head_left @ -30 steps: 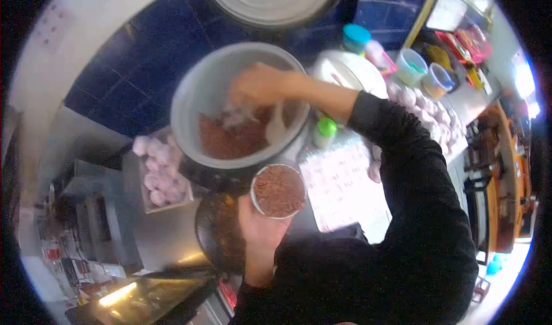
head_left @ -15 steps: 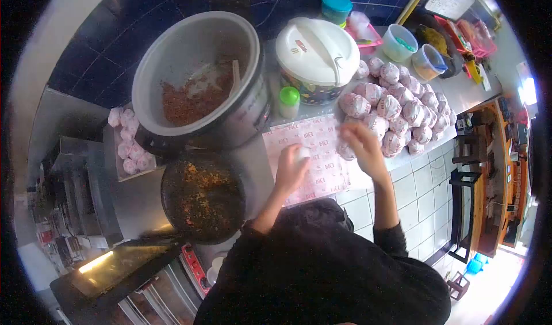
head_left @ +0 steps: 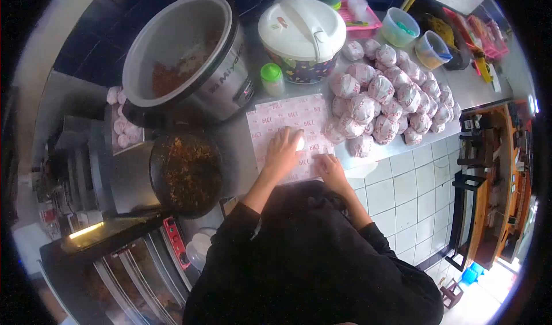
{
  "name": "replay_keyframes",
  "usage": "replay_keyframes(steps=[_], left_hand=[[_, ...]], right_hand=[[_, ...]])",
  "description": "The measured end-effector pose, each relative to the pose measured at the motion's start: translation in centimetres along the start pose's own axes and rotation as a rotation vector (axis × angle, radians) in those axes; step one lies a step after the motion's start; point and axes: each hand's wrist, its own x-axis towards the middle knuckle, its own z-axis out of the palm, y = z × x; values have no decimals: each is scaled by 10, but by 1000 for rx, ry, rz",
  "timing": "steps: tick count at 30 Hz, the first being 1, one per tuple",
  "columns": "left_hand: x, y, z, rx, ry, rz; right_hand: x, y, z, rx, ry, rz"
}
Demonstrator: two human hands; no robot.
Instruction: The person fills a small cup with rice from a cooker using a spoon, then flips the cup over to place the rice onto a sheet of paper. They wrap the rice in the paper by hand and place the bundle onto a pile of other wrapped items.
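Printed wrapping paper (head_left: 276, 115) lies flat on the steel counter in front of me. My left hand (head_left: 282, 152) is over the middle of it, fingers curled round a small white object (head_left: 300, 144), mostly hidden. At the paper's right lower edge rests my right hand (head_left: 330, 168), its fingers bent together; whether it pinches the paper's edge is too small to tell. A pile of wrapped round bundles (head_left: 408, 98) stands just right of the paper. Beyond the paper is a green-capped bottle (head_left: 272, 80).
A large open cooker (head_left: 221, 89) with reddish-brown food and a dark pan (head_left: 187, 172) are at the left. Behind stands a white-lidded container (head_left: 302, 31). Plastic tubs (head_left: 399, 29) sit at the back right; a tray of bundles (head_left: 125, 123) is far left.
My right hand has come down from beside the pile to the paper's lower right edge. My left hand still holds the white object, now lower over the paper. The view has shifted.
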Motion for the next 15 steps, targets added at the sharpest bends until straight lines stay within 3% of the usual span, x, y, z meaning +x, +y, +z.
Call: replay_keyframes(steps=[4,7,9,15], left_hand=[[-10,14,-35,-1,108,-28],[-30,16,-60,-310,449,-120],[-54,1,-49,-269,541,-220],[-111,-36,20,-145,820,-532]], right_hand=[[3,5,-3,17,-14,-7],[3,-6,-11,47,-89,40],[5,-9,-13,-179,-99,-163],[9,-20,-13,-395,-258,-404]])
